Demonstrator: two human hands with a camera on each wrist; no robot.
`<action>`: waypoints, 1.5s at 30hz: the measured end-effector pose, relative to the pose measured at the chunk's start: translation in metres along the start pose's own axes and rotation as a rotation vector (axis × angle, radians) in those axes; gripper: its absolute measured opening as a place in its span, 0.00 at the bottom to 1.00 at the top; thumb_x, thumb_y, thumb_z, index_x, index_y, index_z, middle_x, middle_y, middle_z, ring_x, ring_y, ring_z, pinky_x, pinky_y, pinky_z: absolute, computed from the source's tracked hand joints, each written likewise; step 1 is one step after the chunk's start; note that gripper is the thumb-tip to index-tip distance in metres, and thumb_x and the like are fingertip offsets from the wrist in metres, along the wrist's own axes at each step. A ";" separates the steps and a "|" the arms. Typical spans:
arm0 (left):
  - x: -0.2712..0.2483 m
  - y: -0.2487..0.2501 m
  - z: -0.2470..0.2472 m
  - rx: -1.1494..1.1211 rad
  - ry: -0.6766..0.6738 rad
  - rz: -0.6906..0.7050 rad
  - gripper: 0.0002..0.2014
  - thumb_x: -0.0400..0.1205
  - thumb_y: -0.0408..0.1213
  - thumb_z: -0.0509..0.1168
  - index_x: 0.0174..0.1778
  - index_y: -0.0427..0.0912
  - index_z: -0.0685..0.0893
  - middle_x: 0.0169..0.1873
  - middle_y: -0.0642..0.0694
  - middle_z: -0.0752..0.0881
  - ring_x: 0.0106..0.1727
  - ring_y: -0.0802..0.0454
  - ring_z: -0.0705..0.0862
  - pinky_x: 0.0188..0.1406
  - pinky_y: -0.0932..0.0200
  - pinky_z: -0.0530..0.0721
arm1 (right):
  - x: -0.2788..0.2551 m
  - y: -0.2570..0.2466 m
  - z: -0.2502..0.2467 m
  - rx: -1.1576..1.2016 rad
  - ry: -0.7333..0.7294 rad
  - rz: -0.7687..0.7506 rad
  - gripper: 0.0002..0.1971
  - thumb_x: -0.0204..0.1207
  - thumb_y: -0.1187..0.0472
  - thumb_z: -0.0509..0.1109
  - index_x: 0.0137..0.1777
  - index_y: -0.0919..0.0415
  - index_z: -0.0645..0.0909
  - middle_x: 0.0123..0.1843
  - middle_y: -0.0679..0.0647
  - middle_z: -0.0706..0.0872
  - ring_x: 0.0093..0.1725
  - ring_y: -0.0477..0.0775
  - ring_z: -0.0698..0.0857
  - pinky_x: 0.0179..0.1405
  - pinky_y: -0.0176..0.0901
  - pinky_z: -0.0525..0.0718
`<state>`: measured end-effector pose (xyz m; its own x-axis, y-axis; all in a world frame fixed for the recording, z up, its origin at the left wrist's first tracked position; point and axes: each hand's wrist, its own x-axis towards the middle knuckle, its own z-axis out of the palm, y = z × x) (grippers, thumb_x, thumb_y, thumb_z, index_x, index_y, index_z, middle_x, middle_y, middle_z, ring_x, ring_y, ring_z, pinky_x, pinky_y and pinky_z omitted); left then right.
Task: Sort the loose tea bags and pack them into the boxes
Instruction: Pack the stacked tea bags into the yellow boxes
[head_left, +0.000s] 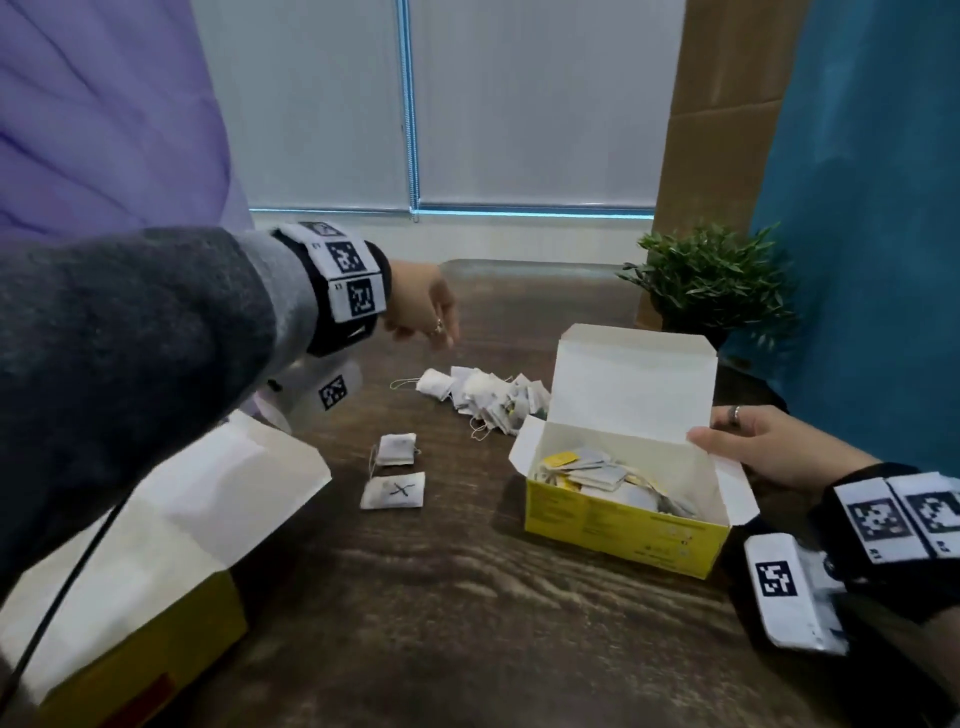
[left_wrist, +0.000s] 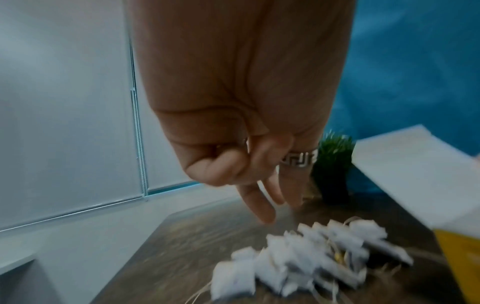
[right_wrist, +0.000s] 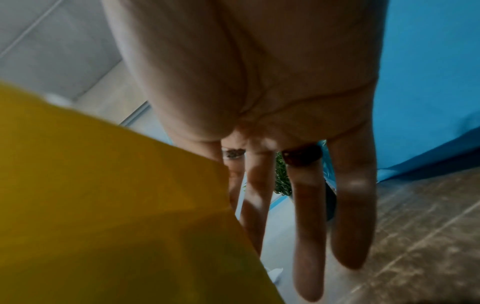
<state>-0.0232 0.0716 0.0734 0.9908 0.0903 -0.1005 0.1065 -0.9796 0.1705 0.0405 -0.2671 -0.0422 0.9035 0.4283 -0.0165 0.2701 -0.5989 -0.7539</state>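
My left hand (head_left: 428, 317) hovers just above the far left end of a pile of white tea bags (head_left: 488, 400), fingers hanging loosely and holding nothing. The left wrist view shows that hand (left_wrist: 249, 191) over the blurred pile (left_wrist: 306, 261). An open yellow box (head_left: 623, 530) on the right has several tea bags (head_left: 597, 473) inside. My right hand (head_left: 748, 441) holds the box's right end, thumb at the rim and straight fingers (right_wrist: 309, 226) behind the yellow wall (right_wrist: 103, 185). Two single tea bags (head_left: 397, 449) lie apart; the nearer one (head_left: 395, 491) bears an X mark.
A second yellow box (head_left: 156, 644) with its white lid raised stands at the near left, partly under my left sleeve. A small green plant (head_left: 711, 280) stands at the back right. Bare wooden table (head_left: 467, 623) lies in front between the boxes.
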 end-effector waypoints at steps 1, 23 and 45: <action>0.001 -0.012 0.003 0.042 -0.020 -0.050 0.08 0.77 0.29 0.69 0.51 0.41 0.87 0.34 0.50 0.86 0.12 0.63 0.74 0.17 0.69 0.73 | 0.002 -0.001 0.000 -0.006 -0.005 -0.005 0.08 0.80 0.60 0.66 0.50 0.60 0.85 0.49 0.56 0.90 0.46 0.55 0.87 0.50 0.44 0.81; 0.016 -0.025 0.092 0.396 -0.420 -0.141 0.22 0.76 0.35 0.73 0.66 0.37 0.81 0.60 0.42 0.84 0.30 0.56 0.77 0.13 0.77 0.74 | 0.013 -0.001 -0.001 -0.011 -0.088 -0.020 0.07 0.80 0.58 0.65 0.48 0.56 0.86 0.44 0.44 0.92 0.38 0.36 0.88 0.40 0.26 0.81; -0.025 -0.029 0.072 0.183 -0.534 -0.069 0.08 0.72 0.42 0.76 0.36 0.54 0.82 0.39 0.54 0.84 0.42 0.56 0.79 0.46 0.58 0.81 | 0.016 0.002 -0.001 -0.011 -0.073 -0.054 0.09 0.80 0.60 0.66 0.38 0.56 0.84 0.30 0.43 0.88 0.28 0.34 0.82 0.27 0.21 0.75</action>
<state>-0.0571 0.0844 0.0005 0.7973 0.0982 -0.5955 0.1064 -0.9941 -0.0215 0.0561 -0.2622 -0.0430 0.8609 0.5082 -0.0246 0.3217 -0.5811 -0.7475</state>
